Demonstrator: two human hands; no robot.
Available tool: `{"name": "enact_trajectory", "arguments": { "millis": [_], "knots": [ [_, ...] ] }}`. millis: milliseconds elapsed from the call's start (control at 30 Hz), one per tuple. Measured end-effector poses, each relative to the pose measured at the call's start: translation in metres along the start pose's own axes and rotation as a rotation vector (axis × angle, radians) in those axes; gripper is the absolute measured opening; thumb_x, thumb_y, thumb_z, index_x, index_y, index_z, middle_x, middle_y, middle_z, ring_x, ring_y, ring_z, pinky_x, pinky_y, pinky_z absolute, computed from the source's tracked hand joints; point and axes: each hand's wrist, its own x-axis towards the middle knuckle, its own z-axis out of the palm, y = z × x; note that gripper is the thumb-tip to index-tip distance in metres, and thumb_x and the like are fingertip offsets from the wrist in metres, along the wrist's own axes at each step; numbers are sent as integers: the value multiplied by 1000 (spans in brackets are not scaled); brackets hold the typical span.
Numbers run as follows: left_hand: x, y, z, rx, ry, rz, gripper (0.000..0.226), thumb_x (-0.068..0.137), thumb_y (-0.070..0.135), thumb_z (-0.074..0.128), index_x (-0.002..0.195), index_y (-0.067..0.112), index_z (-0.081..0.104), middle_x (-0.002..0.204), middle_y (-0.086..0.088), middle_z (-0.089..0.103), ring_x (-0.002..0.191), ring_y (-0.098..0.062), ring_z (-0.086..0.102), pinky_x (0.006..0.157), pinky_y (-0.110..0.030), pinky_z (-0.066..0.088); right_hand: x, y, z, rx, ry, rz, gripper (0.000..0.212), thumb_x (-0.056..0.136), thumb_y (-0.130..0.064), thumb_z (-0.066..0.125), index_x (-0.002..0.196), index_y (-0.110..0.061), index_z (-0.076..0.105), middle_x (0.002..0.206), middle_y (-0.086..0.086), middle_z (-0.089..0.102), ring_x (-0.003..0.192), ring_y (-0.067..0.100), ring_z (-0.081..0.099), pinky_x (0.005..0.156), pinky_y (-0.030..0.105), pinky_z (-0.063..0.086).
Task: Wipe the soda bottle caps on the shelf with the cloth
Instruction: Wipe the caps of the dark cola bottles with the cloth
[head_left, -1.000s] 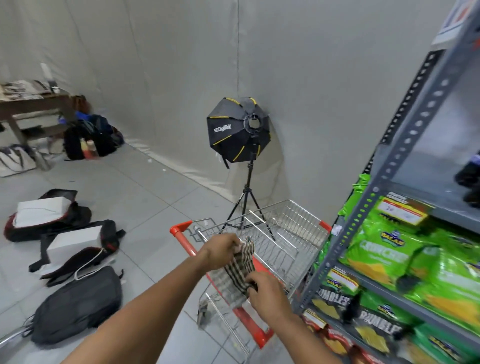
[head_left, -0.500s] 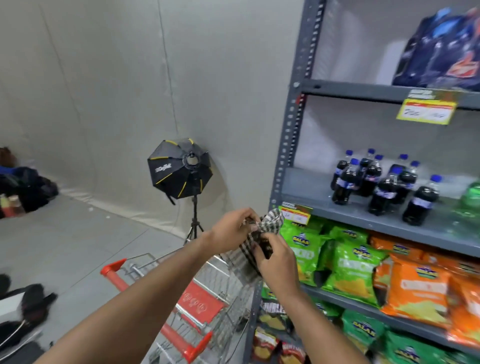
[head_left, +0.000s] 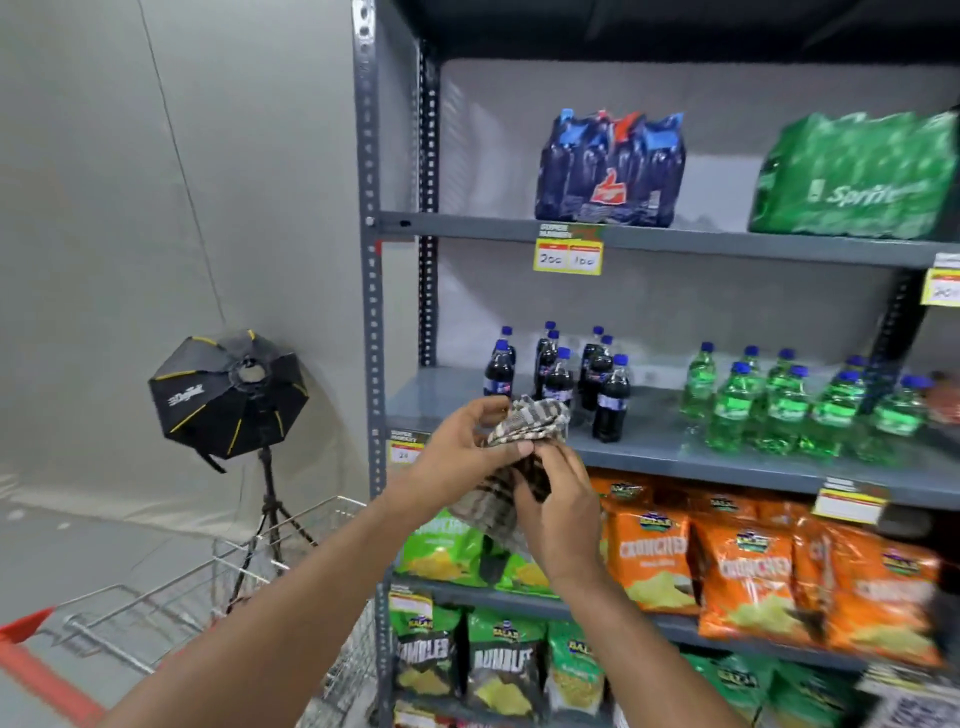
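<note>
Right now both hands are closed on the cloth (head_left: 524, 457), a soft checked fabric in brown and off-white, bunched into a lump with a loose tail hanging toward 7 o'clock. Its long axis runs roughly up and down, tilted a little, from the crumpled top near the shelf edge to the drooping end over the green chip bags (head_left: 441, 551). The left hand (head_left: 462, 457) grips the upper part, fingers curled round the folds and thumb on top. The right hand (head_left: 558, 512) pinches the lower part, fingers bent in against the fabric.

At 12 o'clock from the hands, dark cola bottles (head_left: 561, 379) stand upright on the grey metal shelf (head_left: 675, 452), their blue screw caps (head_left: 621, 359) pointing straight up. They are smooth plastic with narrow necks, grouped close together. The cloth sits just in front of them; whether it touches the nearest one cannot be told. Toward 2 o'clock stands a cluster of green bottles (head_left: 784, 405), also upright and blue-capped, a bit blurred.

Orange crisp packets (head_left: 753, 566), glossy and crinkled, fill the tier below. At 9 o'clock a black octagonal softbox (head_left: 228, 395) stands on a tripod, with a wire shopping cart (head_left: 208, 597) below it.
</note>
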Motion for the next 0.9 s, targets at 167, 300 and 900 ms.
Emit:
{"name": "enact_trajectory", "arguments": {
  "millis": [167, 300, 900],
  "knots": [
    [7, 7, 39, -162, -74, -25, 12, 96, 17, 68, 105, 22, 75, 97, -2, 79, 92, -15, 74, 84, -33, 56, 3, 14, -29, 145, 117, 59, 25, 89, -19, 74, 110, -21, 62, 103, -5, 64, 95, 10, 63, 78, 25, 53],
    [15, 10, 56, -174, -167, 20, 13, 98, 24, 66, 107, 21, 74, 101, -1, 78, 98, -16, 73, 84, -26, 56, 10, 23, -37, 177, 254, 120, 19, 86, -16, 78, 101, -13, 66, 92, -1, 67, 86, 13, 65, 71, 32, 55],
    [177, -81, -30, -413, 164, 24, 11, 97, 30, 65, 103, 30, 74, 111, 9, 75, 102, -2, 67, 89, -29, 50, 88, 96, 59, -87, 195, -128, 25, 86, 1, 76, 110, -1, 75, 91, 3, 67, 76, 21, 65, 65, 37, 59]
  ]
}}
